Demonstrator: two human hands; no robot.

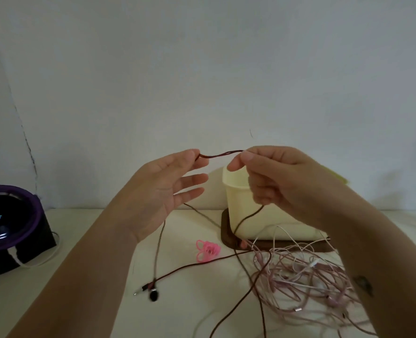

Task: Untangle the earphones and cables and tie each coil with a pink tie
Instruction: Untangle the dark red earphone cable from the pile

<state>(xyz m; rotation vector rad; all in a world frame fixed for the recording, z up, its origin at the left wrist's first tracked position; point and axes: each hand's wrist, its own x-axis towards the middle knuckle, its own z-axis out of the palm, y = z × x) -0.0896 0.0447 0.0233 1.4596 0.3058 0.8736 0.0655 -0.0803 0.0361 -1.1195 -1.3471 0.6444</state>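
Two bare forearms reach up from the bottom edge, and both hands are raised over the white table point(85, 242). The left hand point(163, 191) pinches one dark red cable point(220, 154) between thumb and forefinger, its other three fingers straight. The right hand point(282, 181) pinches the same cable just beside it, the remaining fingers curled, so a short twisted stretch spans the two grips.

From the right hand the cable drops past one cream container point(238, 206) standing on one brown tray point(226, 231). One black earbud point(154, 295) and one jack plug point(138, 292) lie on the table.

One pile of pale pink cables point(311, 281) sits under the right forearm, strands too knotted to count. The pink ties point(208, 251) lie bunched, number unclear. One black-and-purple device point(9, 223) is cut off at left.
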